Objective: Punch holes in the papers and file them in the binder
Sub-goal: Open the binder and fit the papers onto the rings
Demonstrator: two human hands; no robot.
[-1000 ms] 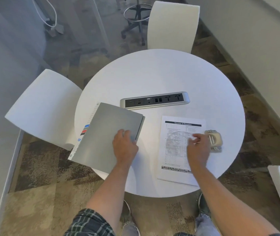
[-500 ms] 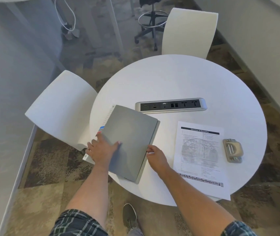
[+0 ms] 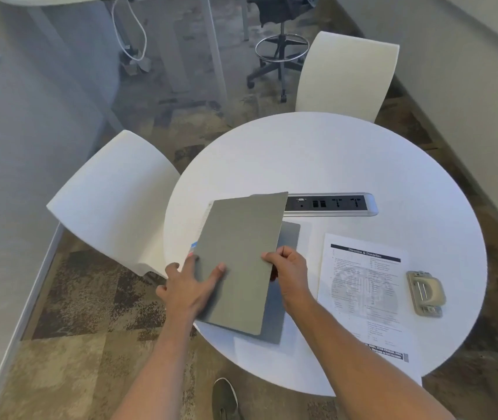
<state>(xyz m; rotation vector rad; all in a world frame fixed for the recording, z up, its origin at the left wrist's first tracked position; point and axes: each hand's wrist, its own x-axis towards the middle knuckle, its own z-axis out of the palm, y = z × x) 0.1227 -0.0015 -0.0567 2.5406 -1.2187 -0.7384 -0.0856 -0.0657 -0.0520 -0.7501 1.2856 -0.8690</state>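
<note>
A grey binder (image 3: 241, 253) lies at the left side of the round white table (image 3: 347, 153), with its front cover raised and tilted. My right hand (image 3: 290, 274) pinches the cover's right edge and holds it up. My left hand (image 3: 190, 286) rests flat on the binder's lower left part, its fingers spread over the cover. Coloured index tabs (image 3: 193, 247) peek out at the binder's left edge. A printed paper sheet (image 3: 366, 295) lies to the right of the binder. Beside it on the right sits a beige hole punch (image 3: 425, 292).
A silver power socket strip (image 3: 332, 204) is set into the table's middle, partly behind the raised cover. White chairs stand at the left (image 3: 114, 201) and at the far side (image 3: 347, 77). A black stool (image 3: 281, 50) stands farther back. My shoe (image 3: 225, 398) shows under the table.
My right hand left the paper, crossed to the binder's right edge and lifted the front cover. My left hand slid toward the binder's left side. The view shifted left.
</note>
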